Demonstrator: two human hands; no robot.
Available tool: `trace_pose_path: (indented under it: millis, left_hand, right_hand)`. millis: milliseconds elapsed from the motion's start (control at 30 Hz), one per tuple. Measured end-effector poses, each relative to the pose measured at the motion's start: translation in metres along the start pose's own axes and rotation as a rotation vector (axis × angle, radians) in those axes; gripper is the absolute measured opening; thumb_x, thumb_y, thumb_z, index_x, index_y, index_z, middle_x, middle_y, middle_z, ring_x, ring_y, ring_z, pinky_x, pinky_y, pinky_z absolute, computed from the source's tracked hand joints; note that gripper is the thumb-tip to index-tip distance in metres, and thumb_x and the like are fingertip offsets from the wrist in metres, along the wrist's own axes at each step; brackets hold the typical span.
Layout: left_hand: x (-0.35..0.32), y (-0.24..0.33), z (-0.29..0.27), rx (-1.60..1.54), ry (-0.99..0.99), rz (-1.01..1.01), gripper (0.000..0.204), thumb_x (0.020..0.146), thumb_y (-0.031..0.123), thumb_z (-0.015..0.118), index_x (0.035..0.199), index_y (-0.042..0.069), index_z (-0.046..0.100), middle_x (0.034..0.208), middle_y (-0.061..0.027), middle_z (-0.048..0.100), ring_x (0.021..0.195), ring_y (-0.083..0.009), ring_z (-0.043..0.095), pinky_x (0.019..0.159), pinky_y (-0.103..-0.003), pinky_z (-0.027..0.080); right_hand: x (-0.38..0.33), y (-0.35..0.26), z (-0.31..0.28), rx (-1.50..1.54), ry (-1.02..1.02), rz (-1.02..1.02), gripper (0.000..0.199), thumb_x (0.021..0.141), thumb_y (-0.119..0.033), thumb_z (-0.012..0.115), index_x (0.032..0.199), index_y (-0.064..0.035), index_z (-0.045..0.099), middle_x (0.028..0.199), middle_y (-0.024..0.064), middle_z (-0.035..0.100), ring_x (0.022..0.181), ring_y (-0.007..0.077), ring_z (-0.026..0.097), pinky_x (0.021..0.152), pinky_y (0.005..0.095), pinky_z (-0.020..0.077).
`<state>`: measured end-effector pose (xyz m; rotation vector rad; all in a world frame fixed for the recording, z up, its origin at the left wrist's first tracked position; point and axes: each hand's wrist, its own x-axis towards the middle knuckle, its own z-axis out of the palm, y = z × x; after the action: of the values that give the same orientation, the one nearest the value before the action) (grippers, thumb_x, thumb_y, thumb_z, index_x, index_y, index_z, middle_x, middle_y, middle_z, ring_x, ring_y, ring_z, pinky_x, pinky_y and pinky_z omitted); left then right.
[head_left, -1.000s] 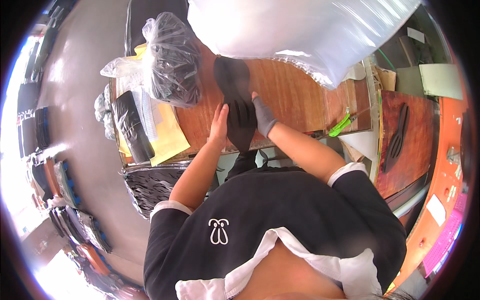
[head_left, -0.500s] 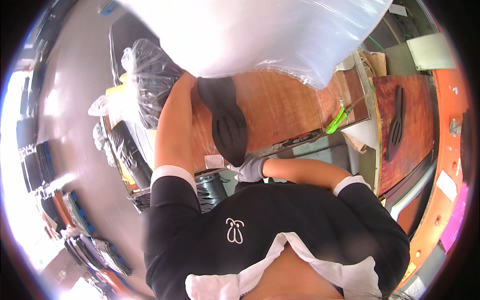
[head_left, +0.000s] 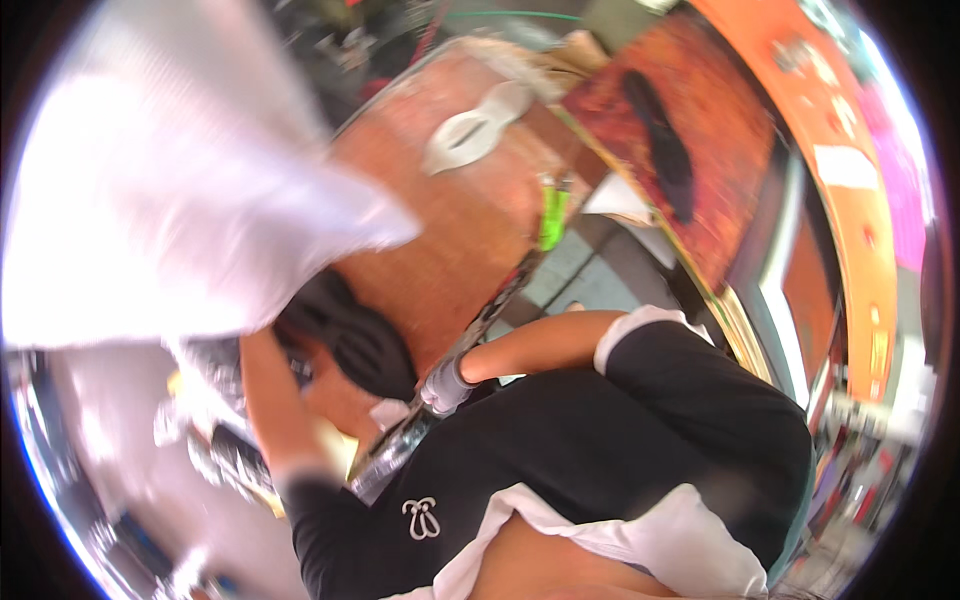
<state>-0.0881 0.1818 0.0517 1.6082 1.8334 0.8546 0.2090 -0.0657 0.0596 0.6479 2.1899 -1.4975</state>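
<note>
A black slotted piece is laid flat on the brown wooden tabletop, close to the table edge nearest the body. Its long axis is slanted from upper left to lower right, so that one end is pointed toward the right hand and the other toward the left wrist. From the gloved right fingers the piece lies up and to the left; its lower end is just beside them — whether it is touched cannot be told. That end is nearer to the right hand, while the upper end is passed closely by the left forearm.

The left hand is hidden beyond the wrist by a whitish plastic sheet, so neither the state of its fingers nor anything held in them can be made out. The right hand is covered by a grey glove and blurred; whether its fingers are closed on something cannot be told. The upper end of the black piece is lost near the sheet's lower edge, and its slots are smeared by blur.

Farther off on the tabletop, a white slotted cutout and a lime-green-handled tool are seen — the tool's working end is indistinct. A second black piece is rested on a reddish board to the right.
</note>
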Motion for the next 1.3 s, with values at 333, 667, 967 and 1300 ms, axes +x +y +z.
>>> trace_pose_path:
  millis: [333,667,967,1300]
  left_hand:
    - [-0.077,0.149,0.084,0.431,-0.300,0.334,0.029,0.093,0.020,0.049,0.113,0.002,0.061,0.112,-0.0144,0.063,0.103,-0.0282,0.058,0.092,-0.037,0.043]
    - [-0.189,0.386,0.283,-0.829,-1.073,-0.407,0.045,0.094,0.038,0.056,0.124,0.005,0.050,0.118,-0.0093,0.059,0.108,-0.0214,0.057,0.091,-0.041,0.044]
    - [-0.224,0.370,0.283,-1.185,-0.973,-0.646,0.032,0.094,0.027,0.058,0.119,0.007,0.055,0.100,-0.0056,0.063,0.090,-0.0199,0.061,0.079,-0.038,0.052]
    - [-0.239,0.257,0.097,-1.056,-0.684,-0.670,0.032,0.093,0.021,0.058,0.115,-0.002,0.057,0.099,-0.0083,0.065,0.085,-0.0162,0.062,0.076,-0.034,0.051]
  right_hand:
    - [-0.312,0.088,-0.108,0.003,1.777,0.293,0.027,0.083,-0.028,0.060,0.099,-0.0059,0.059,0.091,0.0130,0.060,0.085,0.0280,0.059,0.078,0.0376,0.0477]
    - [-0.430,0.146,-0.121,0.303,1.412,1.192,0.070,0.071,-0.050,0.072,0.120,-0.0030,0.055,0.118,0.0210,0.059,0.113,0.0354,0.055,0.093,0.0432,0.0465]
    - [-0.355,0.101,-0.071,0.109,1.539,0.712,0.066,0.075,-0.050,0.068,0.115,0.0005,0.055,0.119,0.0251,0.052,0.109,0.0375,0.054,0.091,0.0431,0.0449]
    - [-0.175,0.041,-0.095,1.625,0.946,-0.010,0.028,0.089,-0.027,0.059,0.106,-0.0048,0.062,0.095,0.0078,0.066,0.085,0.0188,0.064,0.074,0.0329,0.0534]
